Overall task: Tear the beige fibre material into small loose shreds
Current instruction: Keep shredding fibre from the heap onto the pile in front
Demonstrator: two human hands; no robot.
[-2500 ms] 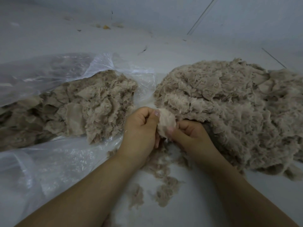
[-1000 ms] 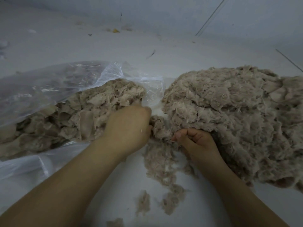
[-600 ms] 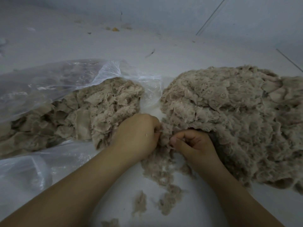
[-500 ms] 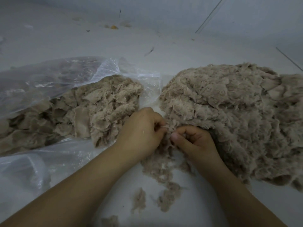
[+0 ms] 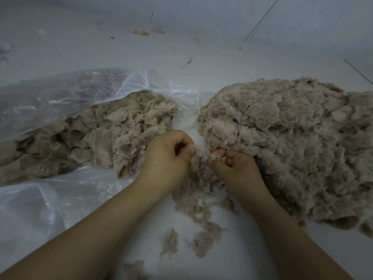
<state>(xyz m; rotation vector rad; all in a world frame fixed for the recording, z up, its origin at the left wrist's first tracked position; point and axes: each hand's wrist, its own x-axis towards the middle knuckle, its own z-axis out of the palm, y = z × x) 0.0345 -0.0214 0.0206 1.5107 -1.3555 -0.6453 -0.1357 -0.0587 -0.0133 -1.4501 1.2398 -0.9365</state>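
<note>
Tuft: a small clump of beige fibre (image 5: 199,156) is shown at frame centre, held between the two hands and touching the near-left edge of the right-hand pile.
Left hand: the left hand (image 5: 167,158) is seen just left of centre, back toward the camera, fingers curled, with the fingertips pinching the left side of the tuft.
Right hand: the right hand (image 5: 238,168) is seen just right of centre, fingers curled inward and gripping the right side of the tuft; its far side is pressed against the pile.
Pile: a large fluffy mound of fibre (image 5: 282,142) is spread over the right half of the frame, resting directly on the floor.
Shreds: loose shreds (image 5: 201,203) are scattered below the hands, trailing toward the lower centre; two separate wisps (image 5: 169,242) lie nearer the bottom edge, apart from the pile.
Bag: a clear plastic bag (image 5: 66,93) lies across the left of the frame, mouth toward centre.
Bag contents: coarser, flatter beige pieces (image 5: 105,134) are heaped in the bag's mouth, just beside the left hand.
Floor: a pale grey floor (image 5: 232,259) is shown beneath everything.
Debris: small specks of debris (image 5: 144,33) are scattered at upper centre, well apart from the work.
</note>
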